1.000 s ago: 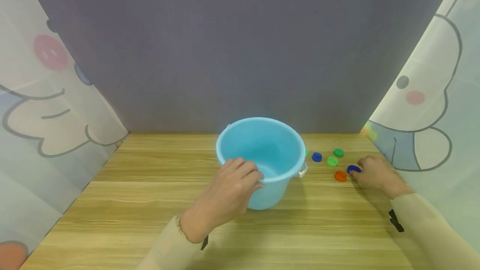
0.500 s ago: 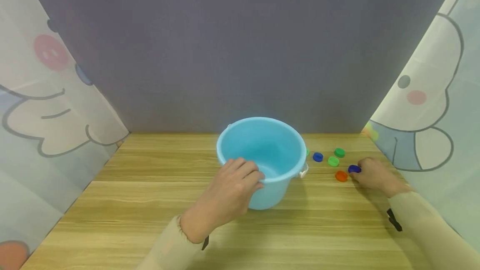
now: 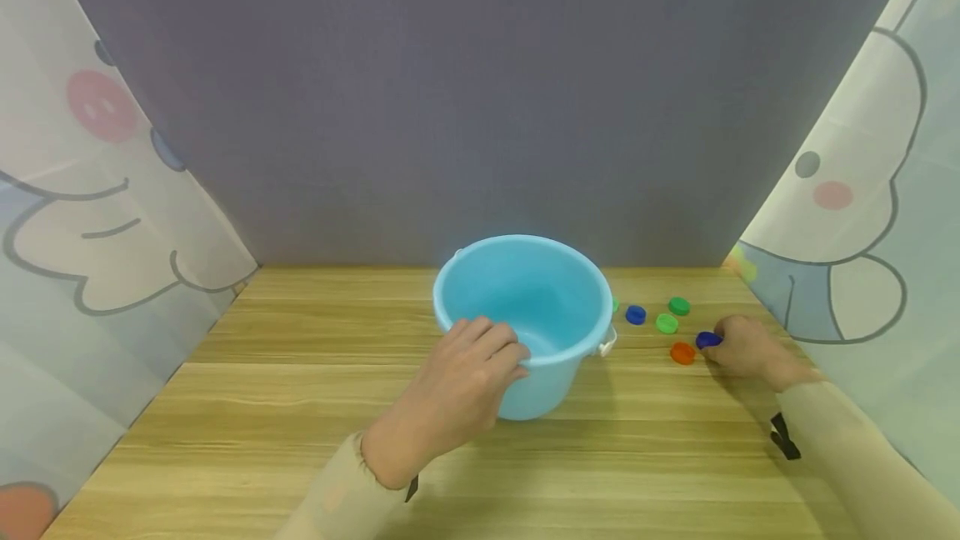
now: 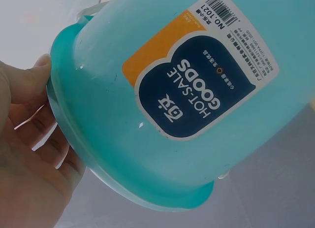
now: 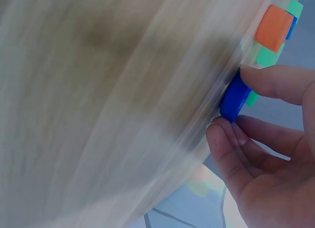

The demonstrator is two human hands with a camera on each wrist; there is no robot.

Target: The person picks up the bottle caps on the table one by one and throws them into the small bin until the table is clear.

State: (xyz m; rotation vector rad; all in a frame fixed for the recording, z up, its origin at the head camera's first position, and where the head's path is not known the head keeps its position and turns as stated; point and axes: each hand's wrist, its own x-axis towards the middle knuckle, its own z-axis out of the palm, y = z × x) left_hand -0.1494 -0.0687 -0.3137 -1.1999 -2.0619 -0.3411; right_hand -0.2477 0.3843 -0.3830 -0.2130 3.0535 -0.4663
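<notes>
A light blue plastic bucket (image 3: 540, 390) stands upright on the table. My left hand (image 3: 468, 377) grips its near rim, fingers over the edge inside and thumb outside, as the left wrist view also shows beside the bucket's label (image 4: 192, 85). Far to the right, my right hand (image 3: 753, 352) pinches a dark blue bottle cap (image 5: 235, 97) between thumb and fingertips, close over the tabletop. Just left of it lies an orange cap (image 3: 682, 353). Behind are a light green cap (image 3: 667, 323), a darker green cap (image 3: 678, 306) and another blue cap (image 3: 636, 315).
One more green cap (image 3: 615, 305) is mostly hidden behind the bucket. The bucket's white handle (image 3: 607, 344) hangs at its right side. A grey panel (image 3: 480, 107) closes off the back of the wooden table (image 3: 300, 440), with printed cloths (image 3: 847, 190) along both sides.
The dark blue cap in my right hand looks slightly tilted compared with before. My left hand and the bucket have stayed in place.
</notes>
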